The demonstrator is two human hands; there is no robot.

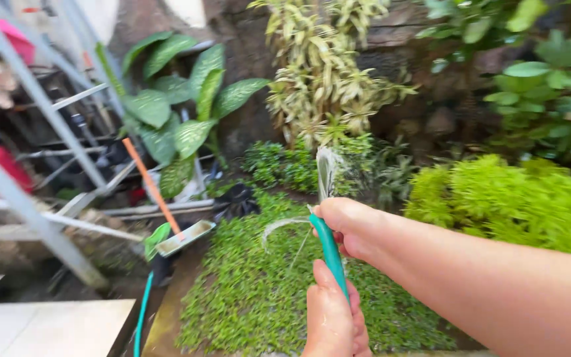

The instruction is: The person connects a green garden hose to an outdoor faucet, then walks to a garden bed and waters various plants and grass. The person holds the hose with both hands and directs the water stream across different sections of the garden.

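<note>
Two hands grip one teal garden hose (330, 254) over a planted bed. Nearest, at 6 o'clock, the left hand (333, 317) is clenched around the hose lower down, its fingers wrapped to steady the line and carry its weight. Just beyond, toward the centre, the right hand (348, 225) closes over the hose end, apparently pressing across the opening so that the water (325, 173) fans out in thin sheets toward 12 o'clock and 9 o'clock rather than pouring in one stream. Both hands hang above the low green groundcover (259, 291), which fills the bed from 6 to 7 o'clock. At 8 o'clock a further run of teal hose (142, 314) lies beside a pale paved slab (47, 327), and an orange-handled tool (150, 182) leans near grey metal racks (28, 165). At 3 o'clock stands a bright lime shrub (510, 198). Farthest, at 11 o'clock, a broad-leaved spotted plant (180, 106) and, at 12 o'clock, a pale striped bush (325, 73) rise against a dark rock wall (246, 59)
</note>
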